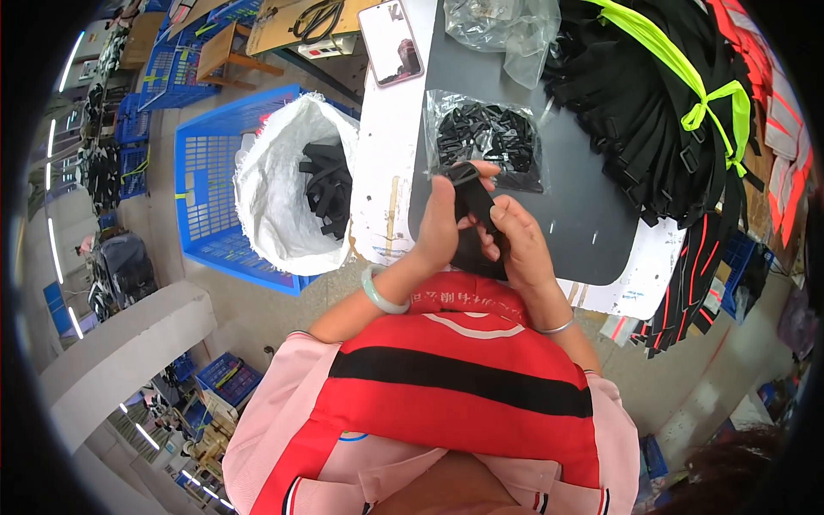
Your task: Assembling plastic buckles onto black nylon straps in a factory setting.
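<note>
My left hand (440, 221) is closed on a black plastic buckle (463, 173), its thumb and fingers on either side. A black webbing strap (479, 204) runs down from the buckle, pinched between the thumb and fingers of my right hand (525, 245). The strap's lower part hangs toward my lap, partly hidden by my hands. Just beyond them, a clear plastic bag (532, 176) of small black buckles lies on the dark board (584, 249). At the far right of the board is a thick bundle of black straps (601, 129), tied with a neon-yellow ribbon (704, 101).
Left of the table, a white woven sack (273, 206) with black strap pieces inside sits in a blue crate (206, 142). A phone (391, 43) and a crumpled clear bag (506, 30) lie at the back. Red-edged black straps (687, 283) hang off the table's right side.
</note>
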### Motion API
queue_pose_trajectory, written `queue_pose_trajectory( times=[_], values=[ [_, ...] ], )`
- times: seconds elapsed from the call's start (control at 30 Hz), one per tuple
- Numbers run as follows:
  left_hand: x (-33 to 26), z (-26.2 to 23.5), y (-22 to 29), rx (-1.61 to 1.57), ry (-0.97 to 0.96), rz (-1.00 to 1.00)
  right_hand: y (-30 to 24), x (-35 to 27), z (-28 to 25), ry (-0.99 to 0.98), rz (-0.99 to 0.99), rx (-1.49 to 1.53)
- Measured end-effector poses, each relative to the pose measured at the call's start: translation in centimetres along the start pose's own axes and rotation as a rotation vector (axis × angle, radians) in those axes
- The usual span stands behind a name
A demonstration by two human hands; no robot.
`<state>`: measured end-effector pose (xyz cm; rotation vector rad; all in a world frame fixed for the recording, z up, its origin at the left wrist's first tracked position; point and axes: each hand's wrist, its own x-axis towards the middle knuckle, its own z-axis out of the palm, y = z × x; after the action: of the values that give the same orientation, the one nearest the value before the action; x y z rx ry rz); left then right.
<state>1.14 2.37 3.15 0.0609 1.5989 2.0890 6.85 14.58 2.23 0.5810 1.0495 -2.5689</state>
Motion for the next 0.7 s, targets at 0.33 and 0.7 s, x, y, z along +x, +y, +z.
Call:
queue_pose_trajectory(
  times=[0.33,0.7],
  values=[
    [-0.1,-0.8,0.4,0.418,-0.127,0.313,-0.5,0.4,-0.7,-0.031,0.0,-0.053],
    [-0.2,-1.3,0.1,0.476,-0.196,0.336,-0.7,-0.8,0.1,0.024,-0.202,0.048]
  ],
)
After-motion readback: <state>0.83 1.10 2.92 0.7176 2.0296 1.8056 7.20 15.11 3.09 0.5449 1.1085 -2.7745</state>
